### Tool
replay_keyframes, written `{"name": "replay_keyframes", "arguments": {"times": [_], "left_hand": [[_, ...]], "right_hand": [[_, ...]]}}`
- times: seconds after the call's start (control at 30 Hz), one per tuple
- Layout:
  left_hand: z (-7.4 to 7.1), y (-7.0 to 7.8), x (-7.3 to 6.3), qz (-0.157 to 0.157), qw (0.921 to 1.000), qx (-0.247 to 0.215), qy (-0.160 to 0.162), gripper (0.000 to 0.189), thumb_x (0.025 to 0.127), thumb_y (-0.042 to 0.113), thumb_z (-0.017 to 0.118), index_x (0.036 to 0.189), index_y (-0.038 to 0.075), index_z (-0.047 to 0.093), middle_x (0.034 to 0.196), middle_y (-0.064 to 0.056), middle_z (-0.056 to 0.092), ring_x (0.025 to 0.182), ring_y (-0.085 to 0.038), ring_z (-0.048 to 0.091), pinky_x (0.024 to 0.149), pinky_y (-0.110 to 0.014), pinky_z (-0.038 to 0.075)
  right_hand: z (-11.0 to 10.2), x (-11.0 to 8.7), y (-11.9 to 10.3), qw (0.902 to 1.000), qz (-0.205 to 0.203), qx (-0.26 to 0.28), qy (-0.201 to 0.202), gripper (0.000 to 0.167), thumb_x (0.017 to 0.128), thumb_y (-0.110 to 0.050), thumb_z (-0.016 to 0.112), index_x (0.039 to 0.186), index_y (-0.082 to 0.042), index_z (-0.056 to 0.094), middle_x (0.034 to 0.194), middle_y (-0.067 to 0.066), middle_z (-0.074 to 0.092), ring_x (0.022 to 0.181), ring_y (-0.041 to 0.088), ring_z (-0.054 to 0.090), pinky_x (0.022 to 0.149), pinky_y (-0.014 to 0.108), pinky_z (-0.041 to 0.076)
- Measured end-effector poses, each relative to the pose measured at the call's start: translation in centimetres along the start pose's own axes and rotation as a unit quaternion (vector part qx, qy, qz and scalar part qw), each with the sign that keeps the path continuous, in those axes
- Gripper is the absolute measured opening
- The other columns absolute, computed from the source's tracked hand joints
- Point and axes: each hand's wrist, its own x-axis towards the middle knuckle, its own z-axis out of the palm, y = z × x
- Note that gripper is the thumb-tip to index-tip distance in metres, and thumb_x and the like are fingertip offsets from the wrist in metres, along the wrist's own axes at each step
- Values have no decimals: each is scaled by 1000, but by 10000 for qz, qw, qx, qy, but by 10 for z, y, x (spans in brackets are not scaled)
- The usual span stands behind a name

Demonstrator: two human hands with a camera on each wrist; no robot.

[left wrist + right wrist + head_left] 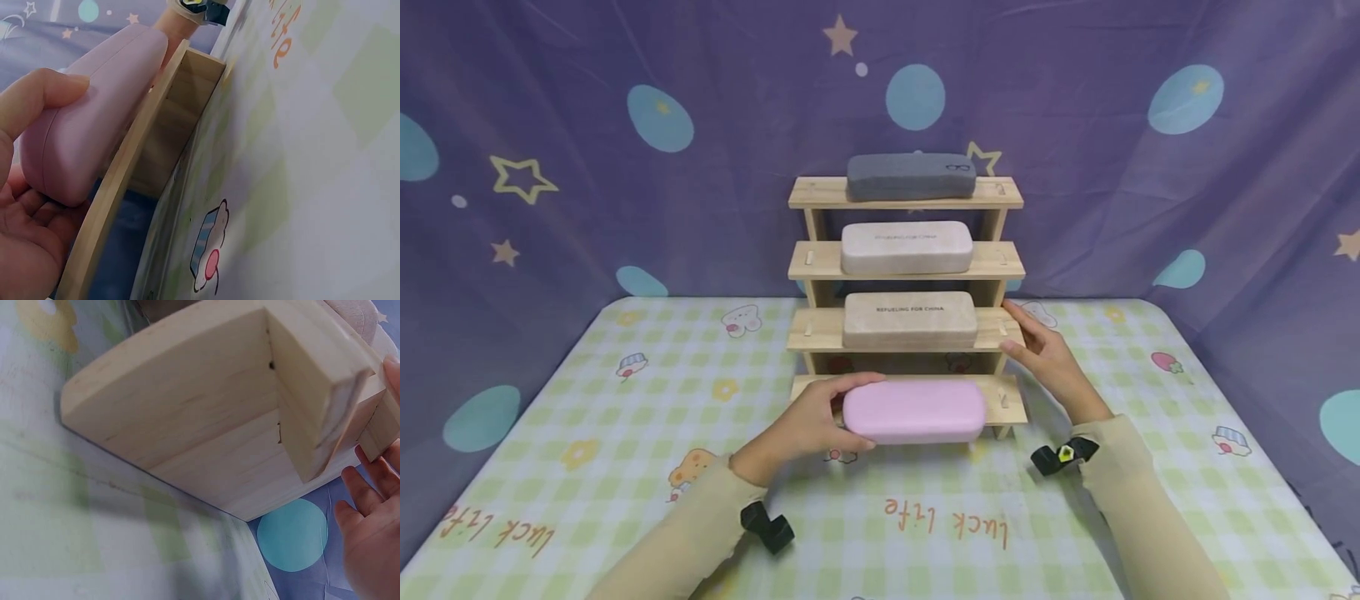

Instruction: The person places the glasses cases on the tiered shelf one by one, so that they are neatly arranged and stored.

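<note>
A pink glasses case (914, 412) is at the lowest step of a wooden tiered rack (807, 332). My left hand (808, 422) grips its left end; in the left wrist view the thumb (53, 92) lies on one side and the fingers curl round the other. The right hand (1051, 360) holds the right end of the second step from the bottom. Seen from the right wrist, its fingers (362, 487) are at the end of that board. Above the pink case sit a beige case (910, 323), a paler case (907, 250) and a grey case (912, 177), one per step.
The rack stands on a table with a green-checked cloth (647, 417). Behind it hangs a purple curtain (737, 125) with stars and dots. Both wrists carry black camera mounts (767, 527).
</note>
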Motion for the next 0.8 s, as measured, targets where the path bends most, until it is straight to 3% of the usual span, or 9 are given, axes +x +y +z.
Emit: {"name": "replay_keyframes", "arguments": {"times": [0.2,0.5,0.8], "left_hand": [[-2,-2,5,42,9997,216,92,75,60,6,86,129,8,57,121,-11,59,99,-20,56,83,-26,47],[-6,-6,11,232,9991,342,24,74,61,8,87,129,7,56,123,-12,59,103,-22,55,86,-28,46],[-8,-6,12,201,9984,518,-83,78,63,7,86,133,4,52,127,-13,57,105,-23,54,88,-29,44]], "right_hand": [[0,0,-1,9999,62,-72,40,61,94,-5,55,148,-5,27,155,17,16,140,31,20,101,12,32],[1,-1,-3,9999,59,-114,62,62,94,-4,56,148,-2,26,155,16,16,140,33,19,100,11,31],[1,-1,-1,10000,75,-26,23,62,94,-5,55,148,-2,25,156,15,14,141,32,19,100,12,32]]}}
